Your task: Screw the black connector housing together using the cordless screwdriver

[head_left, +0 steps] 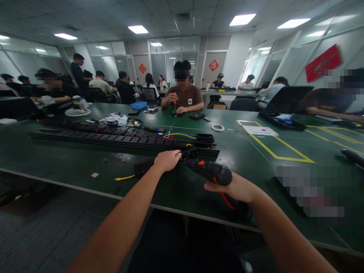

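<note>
My right hand (227, 187) is wrapped around the handle of a black and orange cordless drill (210, 171), whose front end points left toward my left hand. My left hand (167, 160) is closed on a small black part (190, 153) just above the table; the drill's front end is close by, and I cannot tell whether the two touch. Left of that hand, a black block (140, 169) lies near the table's front, a yellow wire (124, 178) sticking out beside it. Behind both hands stretch long black power strips (125, 142) with rows of sockets and loose blue and yellow wires (179, 134).
On the green table (71, 163) are a roll of white tape (217, 128), a paper sheet (261, 131) by yellow tape lines and a blue basket (138, 105). Opposite, a person in a brown shirt (182, 96) holds a red screwdriver (174, 99). A black tool (352, 156) lies far right.
</note>
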